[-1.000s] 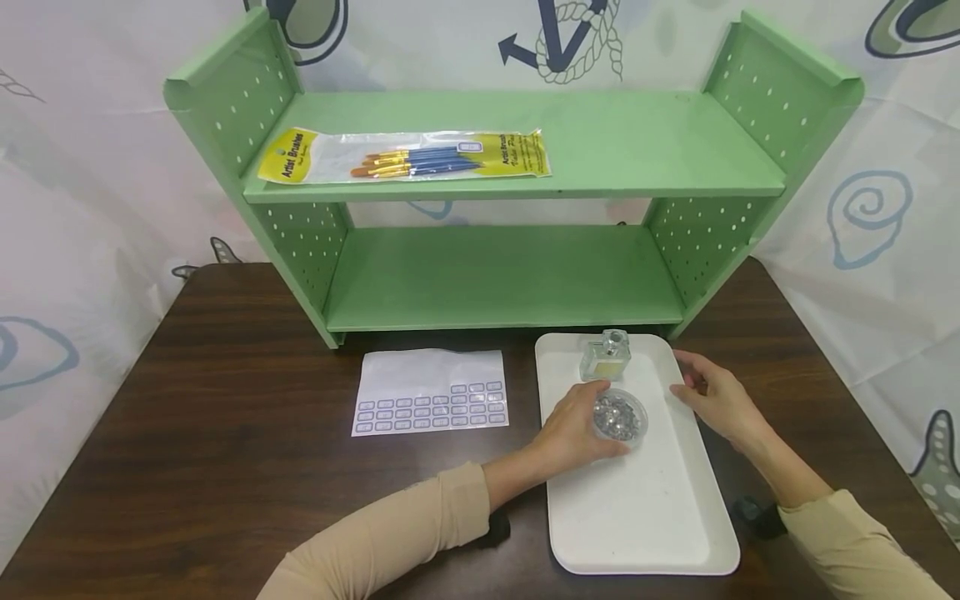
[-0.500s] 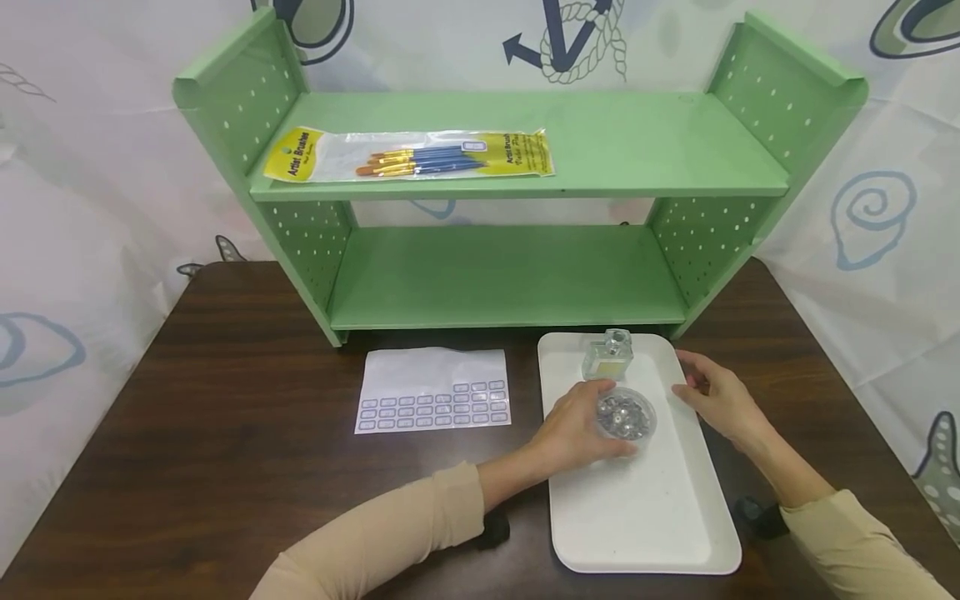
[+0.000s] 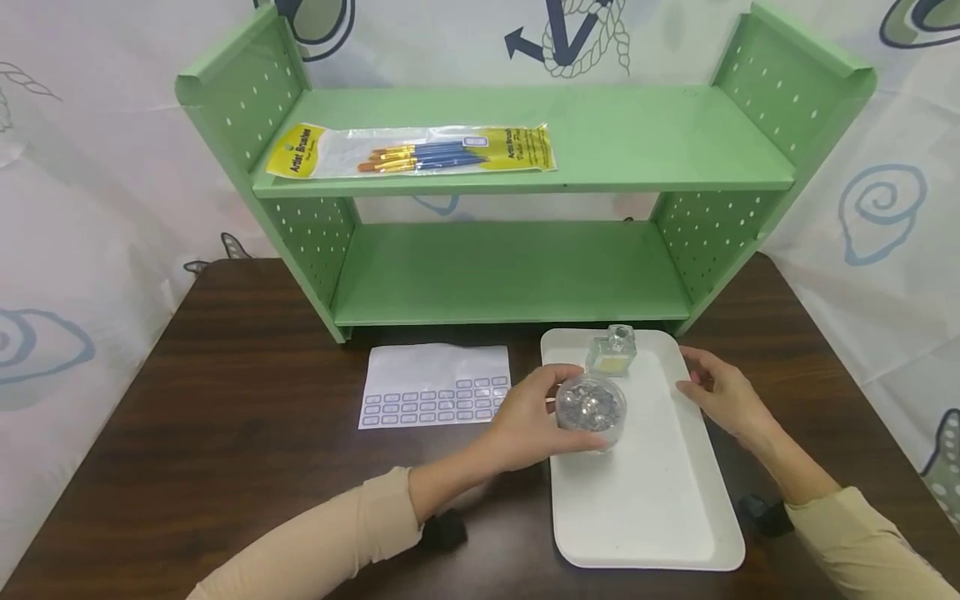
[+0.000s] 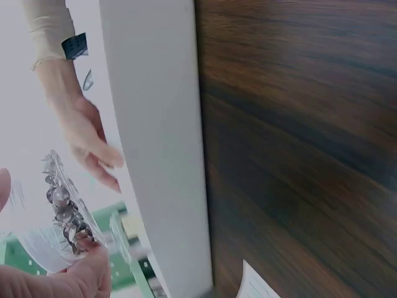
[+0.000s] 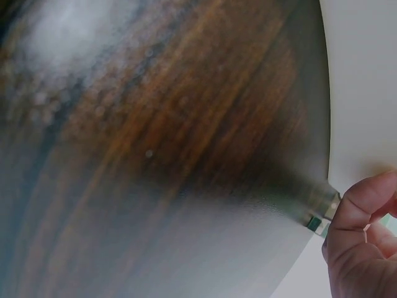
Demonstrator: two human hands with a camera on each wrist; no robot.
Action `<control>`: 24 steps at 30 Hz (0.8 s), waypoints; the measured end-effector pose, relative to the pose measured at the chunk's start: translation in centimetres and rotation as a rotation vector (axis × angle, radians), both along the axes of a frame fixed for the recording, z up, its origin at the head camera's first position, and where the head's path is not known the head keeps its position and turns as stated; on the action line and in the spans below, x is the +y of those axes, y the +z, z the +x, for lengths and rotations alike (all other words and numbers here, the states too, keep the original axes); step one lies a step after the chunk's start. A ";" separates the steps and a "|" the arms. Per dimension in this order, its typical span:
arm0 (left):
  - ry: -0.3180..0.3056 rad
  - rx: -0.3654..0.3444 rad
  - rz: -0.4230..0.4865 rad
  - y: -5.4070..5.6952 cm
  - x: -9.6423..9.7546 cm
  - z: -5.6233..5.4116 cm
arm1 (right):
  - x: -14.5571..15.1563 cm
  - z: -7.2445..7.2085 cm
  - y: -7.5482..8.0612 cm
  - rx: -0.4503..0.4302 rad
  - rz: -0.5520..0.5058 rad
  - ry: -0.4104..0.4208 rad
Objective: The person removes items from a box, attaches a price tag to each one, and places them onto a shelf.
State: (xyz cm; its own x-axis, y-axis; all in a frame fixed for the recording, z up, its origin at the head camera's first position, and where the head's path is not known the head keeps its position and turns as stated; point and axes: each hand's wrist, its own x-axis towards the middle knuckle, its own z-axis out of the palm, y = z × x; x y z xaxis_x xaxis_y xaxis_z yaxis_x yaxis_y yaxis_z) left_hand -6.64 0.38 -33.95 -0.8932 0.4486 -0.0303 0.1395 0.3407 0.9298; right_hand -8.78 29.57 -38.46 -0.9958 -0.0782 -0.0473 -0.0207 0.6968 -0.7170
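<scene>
My left hand point(image 3: 528, 421) grips a round clear tub point(image 3: 592, 408) of small shiny silver pieces, with the thumb at its near side and fingers at its far side. The tub appears tilted over the white tray point(image 3: 648, 508) in the head view. Seen from the left wrist, the silver pieces point(image 4: 67, 214) lie in a band inside its clear wall. My right hand point(image 3: 723, 396) holds the tray's right rim near the far corner, fingers curled. A square glass bottle point(image 3: 612, 357) with a yellowish label and a clear cap stands at the tray's far end.
Behind the tray is a green two-tier shelf point(image 3: 510, 275) with raised sides. A pack of paintbrushes point(image 3: 408, 154) lies on its upper tier. Left of the tray, a sheet of stickers point(image 3: 427, 379) rests on the dark wooden table point(image 3: 225, 450).
My left hand has moved left with the tub, which looks larger and more tilted now. The right hand keeps its place at the tray's rim. The head view has shifted slightly.
</scene>
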 end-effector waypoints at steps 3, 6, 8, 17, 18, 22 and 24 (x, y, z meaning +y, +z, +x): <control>0.001 0.001 0.007 0.2 -1.8 0.1 | 0.1 -0.1 0.0 0.006 0.009 0.003; 0.001 -0.004 0.006 0.1 -3.7 0.2 | 0.0 -0.1 0.1 0.015 0.019 0.006; 0.005 -0.009 0.004 0.0 -5.0 0.4 | 0.0 -0.1 0.1 0.016 0.022 0.008; 0.036 0.001 -0.083 -1.7 -9.5 1.5 | 0.1 0.0 0.1 0.009 0.026 0.009; 0.038 0.001 -0.094 -1.9 -9.9 1.6 | 0.1 0.0 0.1 0.011 0.028 0.010; 0.034 -0.005 -0.113 -2.6 -10.9 1.8 | 0.2 0.0 -0.1 0.019 0.027 0.017; 0.034 -0.004 -0.124 -2.8 -11.3 2.0 | 0.1 0.0 -0.1 0.018 0.026 0.019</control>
